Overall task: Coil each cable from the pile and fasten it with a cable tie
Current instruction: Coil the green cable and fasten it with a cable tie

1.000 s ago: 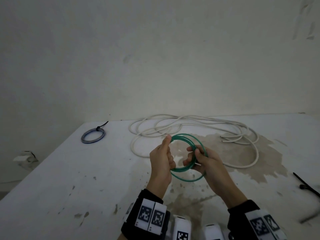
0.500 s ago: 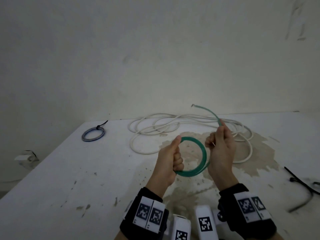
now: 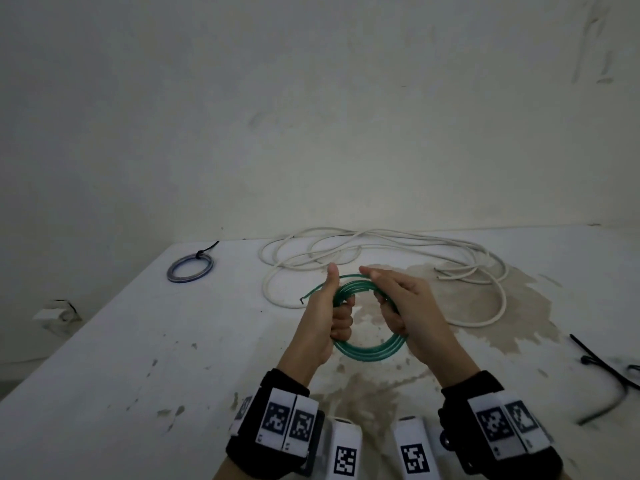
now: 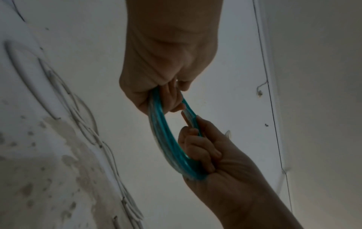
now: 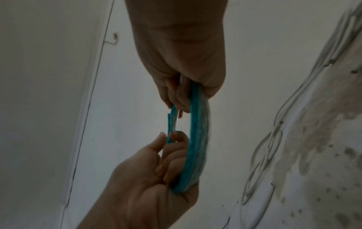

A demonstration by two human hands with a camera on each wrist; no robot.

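Stained table — green cable coil in both hands

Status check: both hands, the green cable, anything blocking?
Left hand and right hand both grip green cable coil, held above table. No tie on it yet; free end pokes left. White cable pile behind, nothing blocking.

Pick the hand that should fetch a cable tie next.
Right. The black cable ties lie on the table's right side, nearer the right hand. The left hand grips the green cable coil and could hold it alone.
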